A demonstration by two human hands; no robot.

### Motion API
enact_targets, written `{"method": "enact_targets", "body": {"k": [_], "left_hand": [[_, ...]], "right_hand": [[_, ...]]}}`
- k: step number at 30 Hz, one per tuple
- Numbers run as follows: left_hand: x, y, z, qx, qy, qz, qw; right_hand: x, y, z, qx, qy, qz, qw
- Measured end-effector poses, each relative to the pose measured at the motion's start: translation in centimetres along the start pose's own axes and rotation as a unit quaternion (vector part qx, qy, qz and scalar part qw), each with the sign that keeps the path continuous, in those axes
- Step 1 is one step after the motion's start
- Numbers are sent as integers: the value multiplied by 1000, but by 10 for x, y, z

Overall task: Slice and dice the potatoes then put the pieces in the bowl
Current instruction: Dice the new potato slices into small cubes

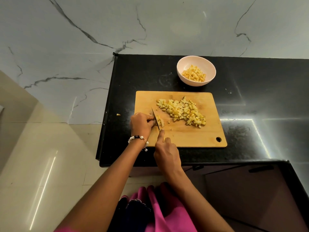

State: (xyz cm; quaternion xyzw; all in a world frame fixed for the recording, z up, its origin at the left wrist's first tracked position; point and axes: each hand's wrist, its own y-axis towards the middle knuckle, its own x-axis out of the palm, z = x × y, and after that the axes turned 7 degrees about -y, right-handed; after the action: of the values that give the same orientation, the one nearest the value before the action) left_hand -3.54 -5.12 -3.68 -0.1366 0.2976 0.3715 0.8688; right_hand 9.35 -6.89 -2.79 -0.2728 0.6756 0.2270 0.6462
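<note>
Head view: her left hand (142, 123) pins potato strips (160, 122) at the cutting board's (192, 136) nine o'clock; right hand (167, 153) grips the knife (156, 118); bowl (196, 71) at twelve.

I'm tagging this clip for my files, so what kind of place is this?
Most likely a home kitchen. A person dices potato with a knife on a wooden cutting board, which lies on a black stone counter against a marble-look wall. A bowl of diced pieces stands behind the board.
</note>
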Motion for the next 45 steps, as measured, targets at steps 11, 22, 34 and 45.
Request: {"method": "enact_targets", "body": {"k": [11, 22, 34, 45], "left_hand": [[4, -7, 15, -47, 25, 32, 998], [15, 5, 18, 18, 86, -57, 995], [-2, 13, 6, 96, 95, -75, 988], [7, 6, 1, 32, 67, -45, 996]], "right_hand": [[-13, -25, 33, 45, 129, 77, 988], [-6, -6, 56, 55, 199, 118, 971], [4, 3, 61, 23, 121, 55, 991], [7, -5, 54, 10, 115, 65, 991]]}}
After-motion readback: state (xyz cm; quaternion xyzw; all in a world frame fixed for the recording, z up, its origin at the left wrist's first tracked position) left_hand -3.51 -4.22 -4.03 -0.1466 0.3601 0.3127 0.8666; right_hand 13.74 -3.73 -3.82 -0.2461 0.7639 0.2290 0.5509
